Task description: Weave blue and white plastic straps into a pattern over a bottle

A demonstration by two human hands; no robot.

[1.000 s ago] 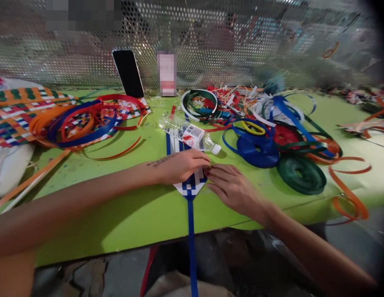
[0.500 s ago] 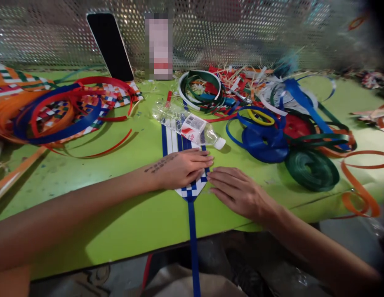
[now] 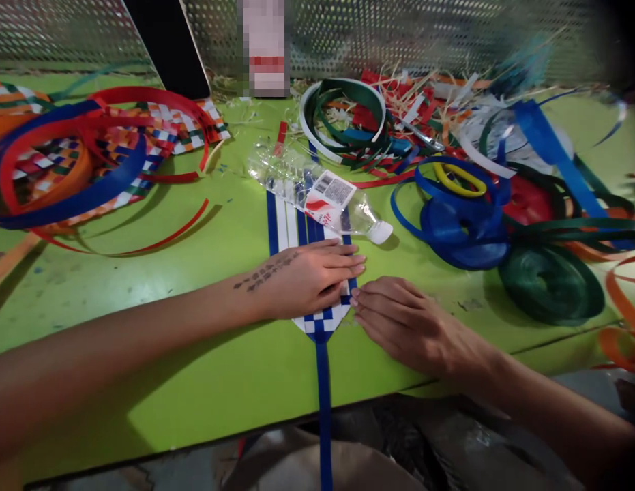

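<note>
A woven piece of white and blue plastic strips (image 3: 321,324) lies on the green table, with a checked, pointed near end. My left hand (image 3: 317,279) is open and lies flat across the weave, hiding its middle. At the right edge of the weave, my right hand (image 3: 404,324) has its fingers drawn together, their tips touching the edge; anything between them is hidden. From the near point a long blue strip (image 3: 324,402) hangs over the table's front edge. On the loose far strips rests a clear plastic bottle (image 3: 327,198), lying on its side with a white cap.
Coils of blue (image 3: 463,232) and green strip (image 3: 550,283) sit at the right. Red and blue loops (image 3: 117,194) lie over a colourful woven sheet at the left. Scraps (image 3: 419,109) pile up behind. A phone (image 3: 174,51) leans against the perforated metal back panel.
The view has shifted down and closer, so things at the back sit higher in the picture. My right fingers have drawn closer together at the weave's edge. My left hand stays flat.
</note>
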